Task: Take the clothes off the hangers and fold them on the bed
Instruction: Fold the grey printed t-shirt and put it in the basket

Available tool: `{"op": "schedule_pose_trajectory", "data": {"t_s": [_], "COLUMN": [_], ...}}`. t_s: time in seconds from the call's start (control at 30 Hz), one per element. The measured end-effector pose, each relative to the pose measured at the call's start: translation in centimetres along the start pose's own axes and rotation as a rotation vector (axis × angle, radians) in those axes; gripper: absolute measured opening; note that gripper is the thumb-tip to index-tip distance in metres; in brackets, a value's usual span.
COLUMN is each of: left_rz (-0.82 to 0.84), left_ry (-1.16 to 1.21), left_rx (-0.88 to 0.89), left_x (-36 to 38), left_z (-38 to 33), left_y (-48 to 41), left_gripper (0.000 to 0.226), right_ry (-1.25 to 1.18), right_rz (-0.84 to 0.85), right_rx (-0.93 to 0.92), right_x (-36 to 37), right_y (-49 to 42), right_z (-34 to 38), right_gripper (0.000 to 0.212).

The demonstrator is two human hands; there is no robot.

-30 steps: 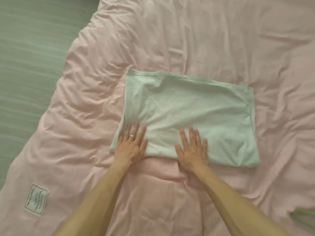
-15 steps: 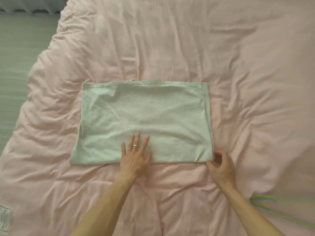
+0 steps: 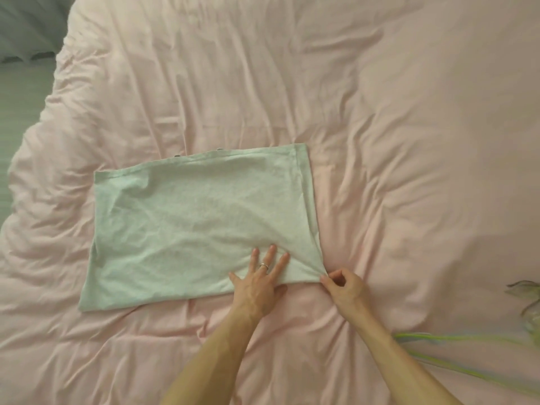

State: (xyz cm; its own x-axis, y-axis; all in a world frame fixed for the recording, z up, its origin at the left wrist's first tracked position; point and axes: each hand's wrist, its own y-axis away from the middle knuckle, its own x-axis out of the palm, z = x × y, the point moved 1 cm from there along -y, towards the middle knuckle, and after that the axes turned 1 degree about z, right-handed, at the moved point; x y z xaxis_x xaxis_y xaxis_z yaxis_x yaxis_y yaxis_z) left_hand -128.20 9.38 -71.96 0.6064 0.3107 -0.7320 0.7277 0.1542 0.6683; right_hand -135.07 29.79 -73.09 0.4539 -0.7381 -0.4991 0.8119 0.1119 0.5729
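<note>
A pale green folded garment (image 3: 187,229) lies flat as a wide rectangle on the bed (image 3: 409,141), on its creased pink duvet (image 3: 146,83), closer to the bed's left edge than to its right; its long sides run roughly across the bed, the far side tilted a little.

The left hand (image 3: 257,290) rests palm down on the garment's near right part, fingers (image 3: 270,255) straight and spread, so its grip is open and it only presses the cloth; a ring (image 3: 264,265) shows on one finger.

The right hand (image 3: 344,287) is at the garment's near right corner; its grip is closed on that corner, thumb and fingertips pinching the cloth, which bunches into small folds toward the pinch.

A light green hanger (image 3: 420,337) lies on the duvet near the bed's near right part, beside the right forearm, blurred; a small greenish bundle (image 3: 526,290) shows at the right edge of view, too blurred to name.

Grey-green floor (image 3: 17,112) shows beyond the bed's left edge.
</note>
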Motion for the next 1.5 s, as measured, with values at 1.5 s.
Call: {"op": "schedule_pose_trajectory", "data": {"t_s": [1.5], "left_rz": [-0.599], "left_ry": [1.122], "left_rx": [-0.123], "left_x": [-3.8], "left_z": [12.6], "left_y": [9.4], "left_gripper": [0.018], "right_ry": [0.004], "right_rz": [-0.002], "right_rx": [-0.121], "right_x": [10.5], "right_y": [-9.1], "right_z": [31.5], "right_gripper": [0.035]}}
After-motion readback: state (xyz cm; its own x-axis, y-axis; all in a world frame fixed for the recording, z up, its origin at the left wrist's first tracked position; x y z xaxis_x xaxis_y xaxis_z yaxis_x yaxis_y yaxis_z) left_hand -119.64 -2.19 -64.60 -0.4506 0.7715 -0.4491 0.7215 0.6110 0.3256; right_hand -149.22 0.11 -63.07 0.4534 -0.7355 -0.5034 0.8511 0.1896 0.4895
